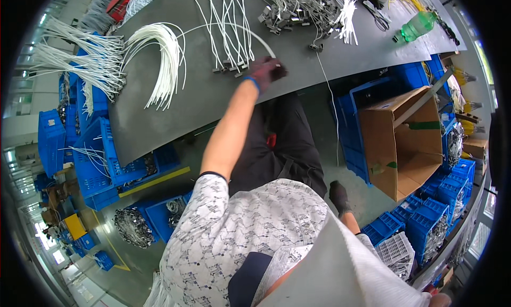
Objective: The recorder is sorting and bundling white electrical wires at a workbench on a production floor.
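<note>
My left hand, in a dark glove with a blue cuff, is closed near the front edge of the grey table. A white cable arcs over the tabletop into its fingers; the gripped end is hidden. Just left of the hand lie several white cables in a row, with metal end pieces toward me. Farther left rests a curved bundle of white cables. My right hand, also dark-gloved, hangs low beside my leg, away from the table. Its fingers are too dark to make out.
Grey cables with metal connectors are heaped at the back, beside short white strips, scissors and a green bottle. An open cardboard box stands at the right. Blue crates line the left side.
</note>
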`<action>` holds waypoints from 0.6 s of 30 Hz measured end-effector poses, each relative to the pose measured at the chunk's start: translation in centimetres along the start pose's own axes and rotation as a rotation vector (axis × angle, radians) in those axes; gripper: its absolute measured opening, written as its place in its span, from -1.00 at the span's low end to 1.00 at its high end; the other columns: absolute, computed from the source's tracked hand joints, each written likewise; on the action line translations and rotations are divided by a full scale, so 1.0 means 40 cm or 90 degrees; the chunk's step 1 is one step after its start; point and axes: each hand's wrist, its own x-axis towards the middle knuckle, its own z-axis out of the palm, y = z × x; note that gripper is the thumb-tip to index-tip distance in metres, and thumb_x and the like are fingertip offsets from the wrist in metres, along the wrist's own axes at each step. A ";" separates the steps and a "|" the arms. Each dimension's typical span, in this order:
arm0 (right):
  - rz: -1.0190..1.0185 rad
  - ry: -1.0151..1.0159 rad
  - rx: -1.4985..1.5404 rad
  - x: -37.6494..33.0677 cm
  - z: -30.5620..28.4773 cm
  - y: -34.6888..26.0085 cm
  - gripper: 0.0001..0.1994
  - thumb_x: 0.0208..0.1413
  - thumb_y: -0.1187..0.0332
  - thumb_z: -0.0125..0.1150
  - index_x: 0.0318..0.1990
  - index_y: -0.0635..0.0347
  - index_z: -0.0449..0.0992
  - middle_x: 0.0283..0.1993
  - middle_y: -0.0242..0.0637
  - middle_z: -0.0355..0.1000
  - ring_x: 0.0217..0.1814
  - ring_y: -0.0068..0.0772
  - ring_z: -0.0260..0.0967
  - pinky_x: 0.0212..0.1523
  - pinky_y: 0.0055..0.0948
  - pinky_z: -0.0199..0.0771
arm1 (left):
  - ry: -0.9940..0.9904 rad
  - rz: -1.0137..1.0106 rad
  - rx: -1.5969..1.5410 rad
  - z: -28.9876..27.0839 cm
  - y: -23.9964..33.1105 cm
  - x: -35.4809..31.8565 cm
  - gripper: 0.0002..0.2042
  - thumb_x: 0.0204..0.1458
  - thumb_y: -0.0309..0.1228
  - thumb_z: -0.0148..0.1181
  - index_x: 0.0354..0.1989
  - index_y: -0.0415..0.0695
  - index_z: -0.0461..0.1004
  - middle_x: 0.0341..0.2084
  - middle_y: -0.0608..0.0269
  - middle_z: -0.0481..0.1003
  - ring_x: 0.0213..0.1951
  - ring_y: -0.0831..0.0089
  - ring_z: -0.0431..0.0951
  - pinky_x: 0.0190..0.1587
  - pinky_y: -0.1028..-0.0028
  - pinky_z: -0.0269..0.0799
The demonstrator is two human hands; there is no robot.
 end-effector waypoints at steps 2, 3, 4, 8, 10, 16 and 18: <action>0.069 0.035 0.055 0.063 -0.062 -0.112 -0.81 0.16 0.35 0.00 -0.16 0.19 0.48 -0.25 0.13 0.51 -0.13 0.28 0.46 -0.15 0.06 0.46 | -0.017 0.009 -0.055 0.077 -0.090 0.054 -0.79 0.16 -0.48 0.18 -0.09 -0.31 0.40 -0.28 0.09 0.52 -0.25 0.26 0.61 -0.11 0.22 0.63; 0.060 0.051 0.054 0.097 -0.093 -0.150 -0.81 0.16 0.33 0.00 -0.16 0.17 0.48 -0.26 0.11 0.52 -0.14 0.29 0.46 -0.17 0.07 0.46 | -0.019 0.010 -0.058 0.137 -0.121 0.069 -0.79 0.16 -0.48 0.18 -0.09 -0.31 0.40 -0.28 0.09 0.52 -0.25 0.26 0.61 -0.11 0.22 0.63; 0.051 0.072 0.041 0.132 -0.118 -0.186 -0.81 0.16 0.33 0.00 -0.16 0.16 0.48 -0.25 0.11 0.52 -0.14 0.28 0.47 -0.18 0.07 0.47 | 0.053 0.087 -0.067 0.201 -0.140 0.075 -0.81 0.16 -0.48 0.17 -0.11 -0.30 0.40 -0.30 0.10 0.53 -0.29 0.27 0.62 -0.16 0.22 0.64; 0.016 0.077 -0.029 0.228 -0.245 -0.296 -0.83 0.12 0.37 0.02 -0.20 0.14 0.50 -0.24 0.10 0.53 -0.15 0.26 0.48 -0.18 0.05 0.49 | 0.280 0.346 0.035 0.196 -0.100 0.162 -0.93 0.15 -0.51 0.13 -0.28 -0.27 0.44 -0.49 0.16 0.53 -0.46 0.36 0.59 -0.33 0.33 0.63; 0.035 0.051 -0.048 0.219 -0.241 -0.252 -0.83 0.10 0.38 0.03 -0.22 0.14 0.51 -0.24 0.07 0.54 -0.15 0.25 0.48 -0.18 0.04 0.49 | 0.306 0.443 -0.034 0.241 -0.013 0.117 -0.92 0.16 -0.52 0.12 -0.36 -0.25 0.46 -0.56 0.21 0.53 -0.52 0.42 0.57 -0.41 0.40 0.60; 0.036 -0.028 -0.103 0.192 -0.176 -0.166 -0.84 0.09 0.38 0.05 -0.25 0.13 0.55 -0.24 0.03 0.55 -0.12 0.22 0.49 -0.15 0.03 0.50 | 0.310 0.580 -0.053 0.253 0.104 -0.025 -0.83 0.19 -0.45 0.12 -0.44 -0.24 0.48 -0.56 0.23 0.55 -0.55 0.48 0.55 -0.43 0.44 0.58; 0.017 -0.038 -0.106 0.187 -0.178 -0.183 -0.83 0.10 0.37 0.05 -0.24 0.13 0.56 -0.23 0.04 0.55 -0.10 0.21 0.49 -0.14 0.03 0.50 | 0.280 0.522 0.083 0.212 0.086 -0.028 -0.82 0.13 -0.40 0.21 -0.44 -0.26 0.51 -0.53 0.16 0.58 -0.57 0.47 0.57 -0.43 0.46 0.57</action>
